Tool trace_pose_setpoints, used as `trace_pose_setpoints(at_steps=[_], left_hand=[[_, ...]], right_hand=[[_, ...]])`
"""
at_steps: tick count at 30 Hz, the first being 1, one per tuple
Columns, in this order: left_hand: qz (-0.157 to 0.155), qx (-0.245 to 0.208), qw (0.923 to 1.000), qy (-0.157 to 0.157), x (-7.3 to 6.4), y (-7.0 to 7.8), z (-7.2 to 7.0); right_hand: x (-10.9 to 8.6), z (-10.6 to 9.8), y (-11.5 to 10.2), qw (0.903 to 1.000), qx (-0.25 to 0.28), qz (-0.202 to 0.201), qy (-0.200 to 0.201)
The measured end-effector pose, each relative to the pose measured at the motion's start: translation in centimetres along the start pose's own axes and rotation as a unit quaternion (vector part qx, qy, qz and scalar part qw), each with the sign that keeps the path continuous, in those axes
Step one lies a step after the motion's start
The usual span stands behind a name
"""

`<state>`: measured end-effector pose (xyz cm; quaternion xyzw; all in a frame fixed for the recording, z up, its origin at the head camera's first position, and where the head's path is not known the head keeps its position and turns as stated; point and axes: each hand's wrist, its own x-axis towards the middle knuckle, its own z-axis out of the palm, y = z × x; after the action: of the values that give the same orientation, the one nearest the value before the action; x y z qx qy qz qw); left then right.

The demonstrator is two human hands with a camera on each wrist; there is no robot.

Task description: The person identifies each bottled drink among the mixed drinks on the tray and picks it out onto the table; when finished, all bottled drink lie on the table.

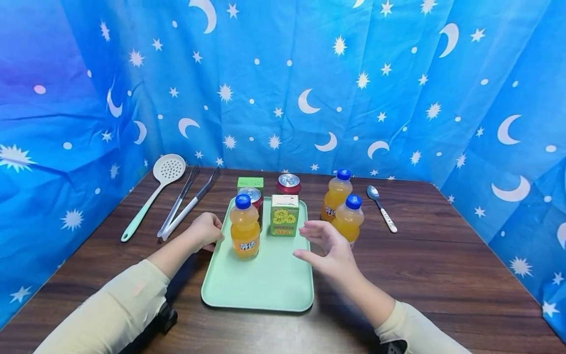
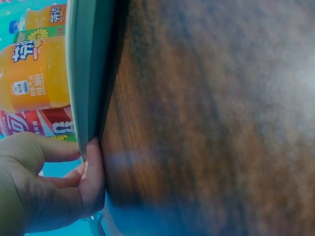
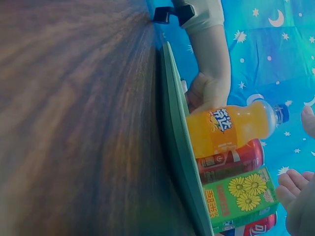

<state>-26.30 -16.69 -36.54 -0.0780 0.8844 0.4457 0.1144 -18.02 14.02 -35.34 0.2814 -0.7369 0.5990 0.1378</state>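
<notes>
My left hand pinches the left rim of a light green tray; in the left wrist view the thumb lies on the inner side and fingers under the rim. On the tray stand an orange soda bottle with a blue cap, a red can partly hidden behind it, and a green drink carton with yellow flowers. My right hand hovers over the tray's right side, thumb and fingers spread apart, holding nothing. It is near the carton and partly in front of an orange soda bottle.
Another orange soda bottle stands right of the tray, beside a spoon. A red can and a green carton stand at the tray's back. Tongs and a skimmer lie left.
</notes>
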Motion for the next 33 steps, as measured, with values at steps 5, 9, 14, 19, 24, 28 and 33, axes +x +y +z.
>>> trace_pose_setpoints(at_steps=[5, 9, 14, 19, 24, 28, 33], left_hand=[[0.003, -0.003, 1.0000, 0.000, -0.1, -0.1, 0.1], [0.002, -0.004, 1.0000, -0.002, -0.1, -0.1, 0.1], [0.003, -0.006, 1.0000, -0.004, -0.1, -0.1, 0.0], [0.003, -0.008, 0.9999, -0.004, -0.1, 0.0, -0.1], [-0.001, -0.006, 1.0000, -0.004, -0.1, 0.1, -0.1], [0.004, -0.004, 1.0000, -0.004, -0.1, 0.0, -0.1], [0.005, -0.003, 1.0000, -0.005, -0.1, 0.0, -0.1]], right_hand=[[0.6, 0.9, 0.3, 0.9997, 0.012, 0.019, -0.010], [0.9, 1.7, -0.5, 0.9991, 0.026, 0.028, -0.017], [1.5, 2.5, -3.0, 0.9992, 0.010, 0.032, -0.021], [2.1, 3.0, -2.3, 0.9984, 0.003, 0.048, -0.030], [2.8, 3.5, -0.4, 0.9975, -0.002, 0.063, -0.033], [3.3, 4.1, -0.1, 0.9968, -0.004, 0.073, -0.033], [3.6, 4.9, -0.1, 0.9958, -0.002, 0.087, -0.026]])
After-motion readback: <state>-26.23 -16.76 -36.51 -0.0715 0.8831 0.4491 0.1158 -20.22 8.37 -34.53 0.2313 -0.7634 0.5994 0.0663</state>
